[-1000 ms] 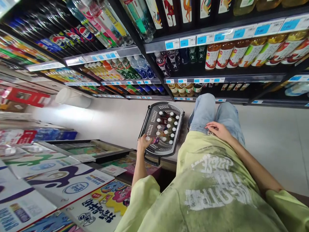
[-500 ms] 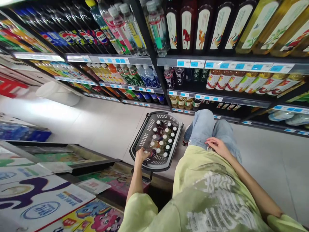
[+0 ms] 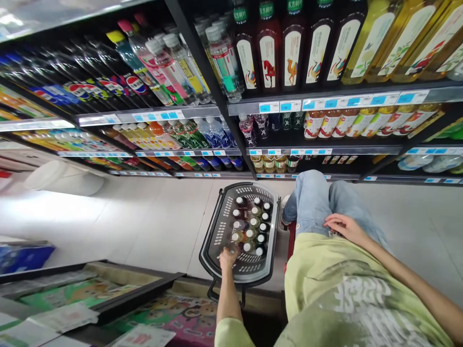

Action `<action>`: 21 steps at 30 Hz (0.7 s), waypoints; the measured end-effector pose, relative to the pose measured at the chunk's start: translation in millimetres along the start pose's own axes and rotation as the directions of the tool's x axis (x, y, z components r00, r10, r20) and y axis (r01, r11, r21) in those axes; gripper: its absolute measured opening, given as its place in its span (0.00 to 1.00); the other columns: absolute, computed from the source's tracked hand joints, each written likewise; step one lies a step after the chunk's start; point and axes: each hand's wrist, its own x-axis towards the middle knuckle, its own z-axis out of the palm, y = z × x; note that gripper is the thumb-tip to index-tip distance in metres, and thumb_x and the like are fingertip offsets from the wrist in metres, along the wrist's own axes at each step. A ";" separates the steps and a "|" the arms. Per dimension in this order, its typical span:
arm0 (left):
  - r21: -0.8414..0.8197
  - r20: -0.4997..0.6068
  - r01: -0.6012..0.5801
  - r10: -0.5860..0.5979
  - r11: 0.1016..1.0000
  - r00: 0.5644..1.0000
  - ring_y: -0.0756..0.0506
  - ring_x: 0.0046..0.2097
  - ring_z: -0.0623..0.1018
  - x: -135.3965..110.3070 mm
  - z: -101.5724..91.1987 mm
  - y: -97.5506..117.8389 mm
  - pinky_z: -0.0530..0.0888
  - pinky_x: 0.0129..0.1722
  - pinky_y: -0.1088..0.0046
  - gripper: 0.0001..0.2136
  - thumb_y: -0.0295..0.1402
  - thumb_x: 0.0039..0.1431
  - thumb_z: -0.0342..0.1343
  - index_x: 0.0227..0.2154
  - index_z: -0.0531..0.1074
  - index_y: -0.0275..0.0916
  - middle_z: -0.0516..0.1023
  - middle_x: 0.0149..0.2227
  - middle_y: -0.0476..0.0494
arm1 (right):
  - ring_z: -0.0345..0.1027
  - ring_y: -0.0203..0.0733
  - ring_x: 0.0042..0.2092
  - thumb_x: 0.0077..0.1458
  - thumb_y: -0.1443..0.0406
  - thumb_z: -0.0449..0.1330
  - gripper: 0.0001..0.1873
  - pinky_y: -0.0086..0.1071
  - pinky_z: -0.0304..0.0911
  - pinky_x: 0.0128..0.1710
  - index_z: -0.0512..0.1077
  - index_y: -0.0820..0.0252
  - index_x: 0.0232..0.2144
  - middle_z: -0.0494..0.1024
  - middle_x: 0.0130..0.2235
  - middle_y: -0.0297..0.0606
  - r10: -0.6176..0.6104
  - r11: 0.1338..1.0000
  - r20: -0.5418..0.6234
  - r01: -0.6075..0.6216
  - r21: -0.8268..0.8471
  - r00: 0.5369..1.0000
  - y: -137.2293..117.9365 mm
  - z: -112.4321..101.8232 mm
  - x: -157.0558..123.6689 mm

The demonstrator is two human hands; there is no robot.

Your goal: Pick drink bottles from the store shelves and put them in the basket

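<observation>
A grey shopping basket [image 3: 217,231] with a black rim stands on the floor to the left of my legs. Several upright white-capped bottles [image 3: 254,222] are grouped inside, some dark and some pale. My left hand [image 3: 228,259] reaches down into the near left part of the basket, its fingers closed around a small dark drink bottle [image 3: 238,247]. That bottle is partly covered by the fingers and stands close beside the others. On my jeans at the upper thigh rests my right hand [image 3: 347,228], open with its fingers stretched out and nothing in it.
Drink shelves [image 3: 331,103] with several rows of bottles run across the front. A white bucket [image 3: 65,177] stands on the floor at the left. A low display bin [image 3: 137,299] borders the near left side. Something red [image 3: 291,243] shows beneath my legs.
The view has shifted, so the shelves and basket sit lower. My left hand has brought the bottle lower and closer among the others in the basket. My right hand stays on my thigh.
</observation>
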 end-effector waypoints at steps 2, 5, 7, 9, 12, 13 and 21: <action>-0.013 0.016 0.006 -0.006 1.000 1.000 0.33 0.51 0.85 4.6 11.0 1.1 0.77 0.47 0.68 0.16 0.38 0.59 0.65 0.45 0.77 0.33 0.85 0.45 0.27 | 0.78 0.49 0.35 0.53 0.35 0.66 0.33 0.40 0.71 0.36 0.79 0.57 0.41 0.88 0.43 0.48 0.021 1.000 -0.004 -0.021 -0.006 1.000 -5.2 0.5 -2.2; -0.038 0.052 0.022 -0.020 0.999 0.998 0.31 0.52 0.84 6.4 31.1 4.7 0.76 0.48 0.65 0.17 0.40 0.62 0.63 0.47 0.76 0.32 0.84 0.47 0.24 | 0.79 0.50 0.35 0.50 0.34 0.68 0.35 0.41 0.72 0.37 0.79 0.56 0.40 0.88 0.42 0.49 0.051 0.999 -0.028 -0.052 -0.004 0.998 -12.6 0.9 -5.7; -0.062 0.077 0.029 -0.024 0.998 0.997 0.31 0.53 0.83 5.3 45.5 7.1 0.75 0.49 0.64 0.19 0.40 0.63 0.63 0.50 0.75 0.31 0.83 0.49 0.23 | 0.79 0.52 0.37 0.48 0.34 0.69 0.35 0.41 0.73 0.38 0.80 0.56 0.40 0.88 0.42 0.49 0.072 0.997 -0.057 -0.072 -0.006 0.996 -15.1 0.8 -7.9; -0.091 0.090 0.034 -0.026 0.995 0.996 0.32 0.54 0.82 4.3 58.1 8.5 0.74 0.50 0.64 0.21 0.38 0.62 0.64 0.53 0.73 0.30 0.81 0.51 0.22 | 0.80 0.53 0.38 0.47 0.34 0.70 0.34 0.41 0.73 0.38 0.80 0.56 0.39 0.88 0.42 0.49 0.090 0.996 -0.079 -0.092 -0.018 0.993 -15.3 0.3 -9.6; -0.130 0.081 0.049 -0.038 0.990 0.996 0.33 0.55 0.80 5.1 69.6 8.8 0.74 0.52 0.64 0.22 0.34 0.61 0.63 0.56 0.71 0.31 0.78 0.55 0.22 | 0.80 0.52 0.36 0.46 0.35 0.71 0.34 0.41 0.73 0.37 0.80 0.56 0.38 0.88 0.41 0.49 0.096 0.994 -0.101 -0.100 -0.039 0.990 -12.5 -0.9 -11.0; -0.139 0.073 0.053 -0.043 0.989 0.996 0.33 0.55 0.80 5.9 71.2 8.8 0.74 0.53 0.64 0.22 0.33 0.61 0.62 0.56 0.71 0.31 0.77 0.56 0.22 | 0.79 0.51 0.36 0.46 0.35 0.71 0.33 0.41 0.73 0.37 0.80 0.56 0.38 0.88 0.41 0.49 0.092 0.994 -0.105 -0.097 -0.043 0.990 -11.4 -1.3 -11.2; -0.166 0.054 0.031 -0.022 0.986 0.998 0.36 0.53 0.81 5.9 63.5 10.7 0.73 0.55 0.66 0.15 0.30 0.61 0.60 0.50 0.76 0.33 0.81 0.49 0.28 | 0.80 0.52 0.37 0.47 0.36 0.71 0.33 0.40 0.73 0.37 0.80 0.57 0.39 0.88 0.42 0.50 0.089 0.995 -0.097 -0.092 -0.025 0.991 -10.6 0.5 -10.5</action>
